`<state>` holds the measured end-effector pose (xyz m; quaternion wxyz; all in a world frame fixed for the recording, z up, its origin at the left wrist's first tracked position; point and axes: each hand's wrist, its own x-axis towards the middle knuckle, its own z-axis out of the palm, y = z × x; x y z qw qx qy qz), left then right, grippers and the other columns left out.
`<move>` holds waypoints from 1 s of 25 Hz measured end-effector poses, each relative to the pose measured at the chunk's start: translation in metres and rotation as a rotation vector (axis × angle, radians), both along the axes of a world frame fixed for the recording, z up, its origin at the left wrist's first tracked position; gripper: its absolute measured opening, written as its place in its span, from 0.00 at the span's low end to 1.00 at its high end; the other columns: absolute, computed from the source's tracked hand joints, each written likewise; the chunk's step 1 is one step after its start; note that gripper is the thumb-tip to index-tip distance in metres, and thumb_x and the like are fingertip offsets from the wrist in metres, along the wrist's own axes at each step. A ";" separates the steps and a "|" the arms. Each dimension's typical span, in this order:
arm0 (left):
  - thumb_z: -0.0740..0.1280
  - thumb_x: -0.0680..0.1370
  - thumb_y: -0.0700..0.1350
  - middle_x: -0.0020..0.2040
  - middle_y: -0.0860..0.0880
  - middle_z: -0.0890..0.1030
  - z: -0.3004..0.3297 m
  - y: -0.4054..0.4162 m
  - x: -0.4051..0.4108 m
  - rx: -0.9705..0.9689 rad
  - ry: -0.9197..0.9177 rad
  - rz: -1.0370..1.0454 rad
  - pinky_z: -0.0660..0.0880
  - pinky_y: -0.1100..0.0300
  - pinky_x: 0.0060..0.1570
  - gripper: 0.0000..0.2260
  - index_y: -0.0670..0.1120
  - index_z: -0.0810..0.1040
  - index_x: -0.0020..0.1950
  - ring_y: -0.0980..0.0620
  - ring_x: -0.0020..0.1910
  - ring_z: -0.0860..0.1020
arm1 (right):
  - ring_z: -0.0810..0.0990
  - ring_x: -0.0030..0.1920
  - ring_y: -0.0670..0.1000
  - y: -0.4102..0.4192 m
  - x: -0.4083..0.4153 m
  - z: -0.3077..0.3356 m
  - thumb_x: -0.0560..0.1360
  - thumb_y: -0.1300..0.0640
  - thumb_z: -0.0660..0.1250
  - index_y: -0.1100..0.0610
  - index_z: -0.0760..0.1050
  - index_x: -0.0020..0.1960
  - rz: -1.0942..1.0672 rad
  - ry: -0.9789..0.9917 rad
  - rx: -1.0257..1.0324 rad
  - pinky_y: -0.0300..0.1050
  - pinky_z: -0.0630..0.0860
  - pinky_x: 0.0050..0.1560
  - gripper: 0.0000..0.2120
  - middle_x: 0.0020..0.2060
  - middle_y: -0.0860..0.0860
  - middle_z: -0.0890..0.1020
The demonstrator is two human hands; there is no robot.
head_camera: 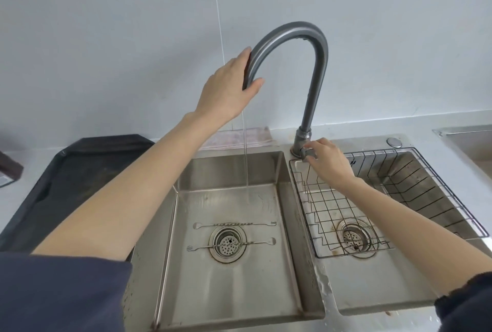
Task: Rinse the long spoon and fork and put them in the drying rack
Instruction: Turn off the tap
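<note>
Two long thin metal utensils lie flat on the floor of the left sink basin. The far one lies just behind the drain, with fork tines at its right end; the near one lies across the drain. My left hand grips the spout end of the grey arched faucet, from which a thin stream of water falls into the left basin. My right hand holds the faucet's handle at its base. The wire drying rack sits in the right basin.
A black tray lies on the counter left of the sink. A folded cloth rests behind the left basin against the tiled wall. A steel container's edge shows at far right. Water pools on the sink divider.
</note>
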<state>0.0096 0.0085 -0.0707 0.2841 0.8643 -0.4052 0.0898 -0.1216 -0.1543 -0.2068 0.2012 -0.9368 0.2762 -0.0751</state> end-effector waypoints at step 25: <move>0.59 0.79 0.44 0.48 0.42 0.81 -0.022 -0.004 0.006 -0.204 0.008 0.009 0.77 0.50 0.53 0.20 0.46 0.66 0.71 0.44 0.46 0.81 | 0.78 0.53 0.64 -0.018 0.032 0.024 0.75 0.59 0.64 0.54 0.81 0.54 -0.102 0.057 0.051 0.50 0.75 0.50 0.10 0.53 0.61 0.82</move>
